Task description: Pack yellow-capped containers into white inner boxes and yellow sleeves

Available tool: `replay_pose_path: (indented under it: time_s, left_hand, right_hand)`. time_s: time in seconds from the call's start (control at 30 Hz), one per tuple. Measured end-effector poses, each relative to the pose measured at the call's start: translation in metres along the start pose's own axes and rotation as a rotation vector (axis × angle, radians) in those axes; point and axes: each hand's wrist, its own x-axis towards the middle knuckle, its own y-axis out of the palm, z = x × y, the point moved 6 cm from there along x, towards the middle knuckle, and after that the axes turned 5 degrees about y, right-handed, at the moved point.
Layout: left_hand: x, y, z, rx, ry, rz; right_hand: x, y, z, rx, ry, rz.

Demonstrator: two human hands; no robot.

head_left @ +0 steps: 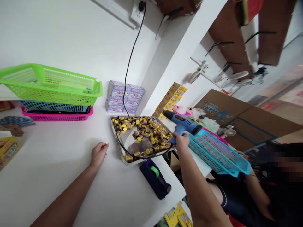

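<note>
My right hand [181, 141] is wrapped round the handle of a blue heat gun [186, 123], its dark nozzle pointing up and left. The gun is raised at the right end of a metal tray [120, 148]. Many small yellow-and-black wrapped cylinders [153, 136] lie loose in that tray, with part of its shiny bottom showing. A black cord [129, 60] runs from a wall socket down across the tray toward the gun. My left hand [98, 153] hovers over the white table left of the tray, fingers curled together, with nothing visible in them.
A navy tape dispenser [151, 184] with green tape sits before the tray. Stacked green, teal and pink baskets [71, 97] stand left; purple boxes [124, 97] rest by the wall. At right are blue baskets [208, 154] and a seated co-worker [258, 192]. Yellow boxes [170, 97] stand behind the pillar.
</note>
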Motion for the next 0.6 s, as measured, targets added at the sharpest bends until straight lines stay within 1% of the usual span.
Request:
replay_pose_path:
  time_s: [0.07,0.1,0.2,0.23,0.27,0.3,0.33,0.37,0.4,0.43,0.47,0.5,0.53,0.6]
  left_hand:
    - [0.001,-0.001,0.001,0.001,0.008,-0.001]
    - [0.003,-0.002,0.002,0.0,0.016,0.0]
    - [0.007,-0.002,0.005,0.023,0.042,0.013]
    - [0.006,-0.003,0.002,0.049,0.082,-0.007]
    - [0.004,-0.004,-0.004,0.085,0.158,-0.044]
    - [-0.003,-0.003,-0.014,0.129,0.275,-0.08]
    - [-0.014,0.001,-0.028,0.174,0.431,-0.095]
    - [-0.03,0.009,-0.044,0.214,0.612,-0.072]
    - [-0.05,0.022,-0.058,0.253,0.793,0.0]
    - [-0.073,0.04,-0.07,0.281,0.955,0.132]
    - [-0.095,0.057,-0.077,0.306,1.077,0.274]
    - [-0.116,0.074,-0.08,0.338,1.143,0.411]
    - [-0.133,0.089,-0.081,0.362,1.178,0.541]
    - [-0.155,0.112,-0.075,0.427,1.177,0.778]
  right_hand:
    - [-0.008,-0.007,0.029,0.092,-0.031,0.04]
    - [-0.014,-0.007,0.044,0.156,-0.023,0.111]
    - [-0.044,0.007,0.083,0.373,0.083,0.461]
    - [-0.059,0.011,0.093,0.42,0.133,0.551]
    - [-0.074,0.015,0.099,0.442,0.179,0.605]
    - [-0.089,0.017,0.102,0.434,0.215,0.625]
    - [-0.105,0.019,0.102,0.419,0.239,0.638]
    - [-0.122,0.021,0.1,0.407,0.252,0.659]
    - [-0.139,0.022,0.097,0.395,0.263,0.687]
    - [-0.156,0.024,0.092,0.381,0.275,0.72]
    - [-0.172,0.025,0.086,0.368,0.287,0.754]
    - [-0.186,0.025,0.079,0.354,0.3,0.784]
    - [-0.198,0.024,0.073,0.343,0.31,0.808]
    - [-0.213,0.022,0.061,0.323,0.324,0.842]
